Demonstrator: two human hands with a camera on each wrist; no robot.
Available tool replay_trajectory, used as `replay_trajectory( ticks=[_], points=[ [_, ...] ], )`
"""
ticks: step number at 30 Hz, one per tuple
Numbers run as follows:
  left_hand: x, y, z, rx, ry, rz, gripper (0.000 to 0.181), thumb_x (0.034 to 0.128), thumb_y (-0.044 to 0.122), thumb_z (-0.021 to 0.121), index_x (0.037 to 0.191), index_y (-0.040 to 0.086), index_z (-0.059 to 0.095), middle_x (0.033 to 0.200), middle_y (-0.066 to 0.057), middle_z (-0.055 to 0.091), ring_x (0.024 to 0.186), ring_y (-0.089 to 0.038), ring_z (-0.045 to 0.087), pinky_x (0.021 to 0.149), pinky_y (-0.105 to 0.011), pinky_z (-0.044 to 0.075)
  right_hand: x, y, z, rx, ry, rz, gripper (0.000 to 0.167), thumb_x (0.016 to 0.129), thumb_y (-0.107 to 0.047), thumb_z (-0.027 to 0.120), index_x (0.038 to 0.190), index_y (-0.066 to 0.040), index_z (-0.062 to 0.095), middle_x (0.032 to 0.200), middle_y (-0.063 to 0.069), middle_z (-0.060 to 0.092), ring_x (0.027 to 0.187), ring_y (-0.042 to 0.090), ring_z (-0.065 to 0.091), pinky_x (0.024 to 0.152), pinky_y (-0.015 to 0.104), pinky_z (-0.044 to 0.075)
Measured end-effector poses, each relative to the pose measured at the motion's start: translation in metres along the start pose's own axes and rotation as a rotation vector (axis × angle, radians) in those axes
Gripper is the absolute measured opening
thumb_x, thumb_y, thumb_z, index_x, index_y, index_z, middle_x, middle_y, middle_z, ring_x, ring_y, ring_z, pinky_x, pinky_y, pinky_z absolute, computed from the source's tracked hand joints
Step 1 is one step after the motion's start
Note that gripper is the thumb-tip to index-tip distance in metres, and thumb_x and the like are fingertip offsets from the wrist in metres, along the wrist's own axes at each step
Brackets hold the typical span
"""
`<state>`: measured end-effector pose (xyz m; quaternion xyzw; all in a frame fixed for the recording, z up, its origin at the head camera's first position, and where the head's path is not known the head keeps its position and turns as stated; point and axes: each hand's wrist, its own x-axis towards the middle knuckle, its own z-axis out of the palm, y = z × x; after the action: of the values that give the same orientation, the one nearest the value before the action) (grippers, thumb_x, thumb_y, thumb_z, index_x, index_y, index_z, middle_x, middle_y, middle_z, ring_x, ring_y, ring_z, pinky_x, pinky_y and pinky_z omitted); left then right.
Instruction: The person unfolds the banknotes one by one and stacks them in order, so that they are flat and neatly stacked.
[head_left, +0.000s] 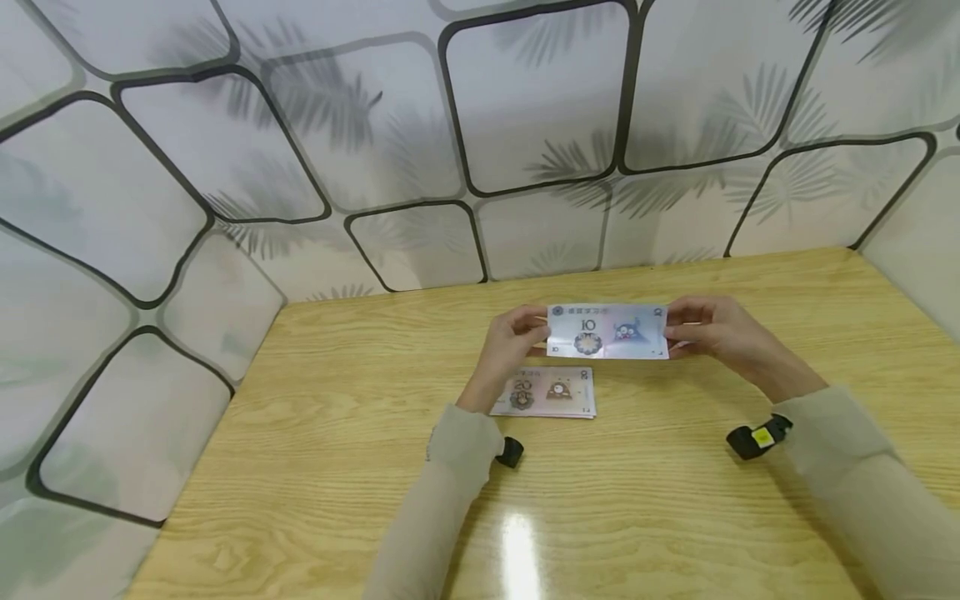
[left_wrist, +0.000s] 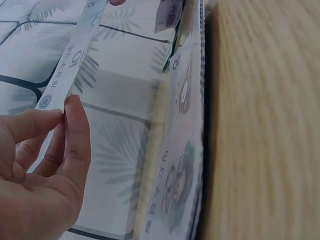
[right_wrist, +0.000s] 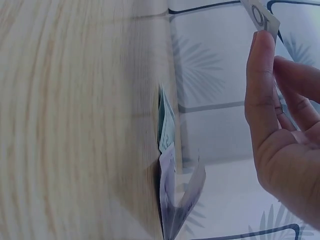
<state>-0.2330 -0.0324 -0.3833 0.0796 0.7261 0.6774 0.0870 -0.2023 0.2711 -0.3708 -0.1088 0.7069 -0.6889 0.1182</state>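
A pale blue play banknote marked 10 is stretched level above the table between two hands. Its left end is pinched by my left hand, its right end by my right hand. Below it, a small stack of pinkish notes, the top one marked 20, lies on the table, partly covered by my left hand in the head view. Beyond the stack, the right wrist view shows a bent purple note and a folded green note; the held note hides that area from above.
The wooden table meets a patterned wall covering along its far edge and left side. Black wrist devices sit at both cuffs. A light reflection lies on the tabletop near the front.
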Motion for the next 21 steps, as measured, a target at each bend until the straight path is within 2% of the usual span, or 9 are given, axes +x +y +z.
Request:
replay_trajectory(
  ticks=[9, 16, 21],
  points=[
    [-0.009, 0.000, -0.014, 0.008, -0.015, 0.007, 0.028, 0.0968, -0.006, 0.062, 0.124, -0.005, 0.065, 0.103, -0.012, 0.067, 0.087, -0.015, 0.063, 0.080, -0.034, 0.061, 0.002, 0.001, 0.009, 0.054, -0.020, 0.023, 0.022, 0.097, 0.012, 0.058, 0.100, -0.006, 0.071, 0.100, 0.007, 0.068, 0.083, 0.019, 0.069, 0.070, 0.031, 0.062],
    [-0.016, 0.002, -0.021, 0.013, -0.010, 0.013, 0.027, 0.0957, -0.007, 0.063, 0.122, -0.006, 0.065, 0.099, -0.010, 0.067, 0.083, -0.014, 0.063, 0.076, -0.032, 0.062, 0.004, 0.004, 0.016, 0.074, -0.059, -0.003, 0.025, 0.097, 0.013, 0.056, 0.099, -0.007, 0.072, 0.095, 0.007, 0.070, 0.082, 0.018, 0.070, 0.070, 0.032, 0.062],
    [-0.019, 0.002, -0.025, 0.020, -0.004, 0.018, 0.028, 0.0957, -0.006, 0.063, 0.123, -0.006, 0.065, 0.099, -0.011, 0.067, 0.083, -0.013, 0.063, 0.076, -0.032, 0.062, 0.003, 0.002, 0.021, 0.051, -0.056, 0.002, 0.023, 0.096, 0.014, 0.057, 0.102, -0.004, 0.071, 0.097, 0.008, 0.069, 0.082, 0.019, 0.070, 0.069, 0.030, 0.062]
  ],
)
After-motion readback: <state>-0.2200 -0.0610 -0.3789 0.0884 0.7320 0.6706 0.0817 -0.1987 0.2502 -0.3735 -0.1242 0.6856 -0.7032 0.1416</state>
